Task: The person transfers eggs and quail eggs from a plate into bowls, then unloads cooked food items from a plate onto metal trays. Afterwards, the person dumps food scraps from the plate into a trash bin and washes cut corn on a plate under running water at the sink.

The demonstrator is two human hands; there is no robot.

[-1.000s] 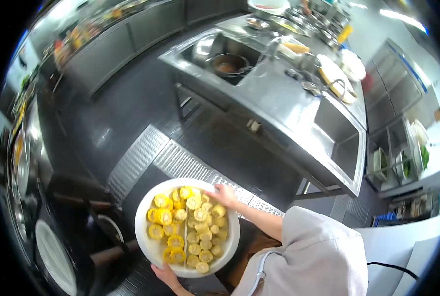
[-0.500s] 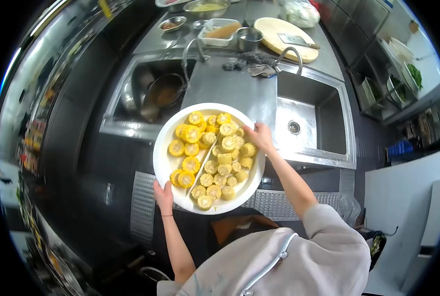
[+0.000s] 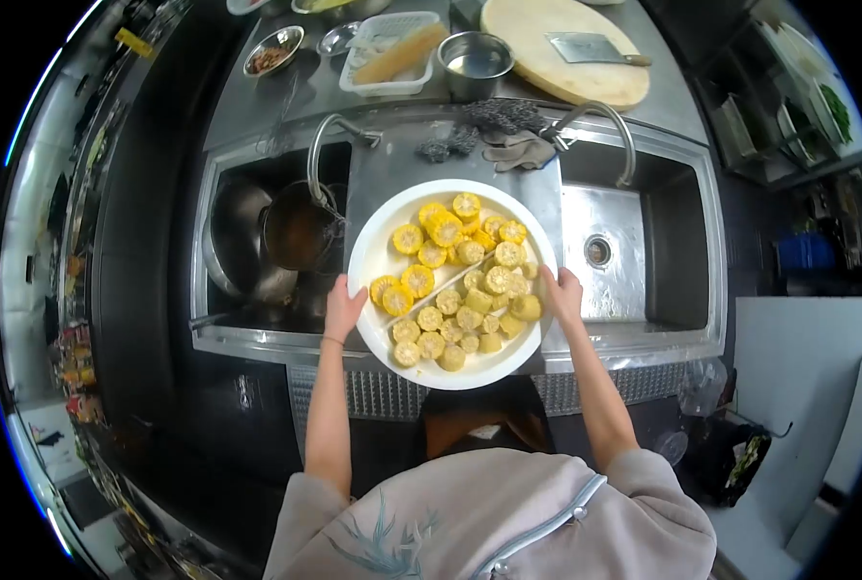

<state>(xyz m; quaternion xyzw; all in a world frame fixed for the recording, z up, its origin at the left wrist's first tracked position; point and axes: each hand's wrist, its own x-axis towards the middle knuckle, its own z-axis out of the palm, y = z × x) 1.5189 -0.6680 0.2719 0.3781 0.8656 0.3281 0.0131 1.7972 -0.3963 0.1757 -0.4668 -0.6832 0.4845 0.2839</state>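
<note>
A large round white tray (image 3: 373, 338) is between my two hands at the front of the steel counter. A thin divider (image 3: 438, 293) splits it. Bright yellow corn pieces (image 3: 445, 229) lie on the upper-left side, and paler corn pieces (image 3: 477, 302) fill the lower-right side. My left hand (image 3: 344, 307) grips the left rim, and my right hand (image 3: 561, 294) grips the right rim. The fingers curl partly out of sight beneath the rim on both sides. Whether the tray's underside touches the counter is hidden.
Pans (image 3: 298, 227) sit in the left sink; the right sink (image 3: 600, 290) shows its drain. Curved faucets (image 3: 317, 164) rise behind both. Scouring pads (image 3: 447, 145) and a grey glove (image 3: 518, 152) lie between. Farther back are a metal pot (image 3: 474, 66), a cutting board (image 3: 537, 68) and a cleaver (image 3: 586, 46).
The tray has moved right and over the counter between the sinks, turning clockwise. My hands now hold it at opposite sides, nearly level. The camera view has shifted closer to the counter.
</note>
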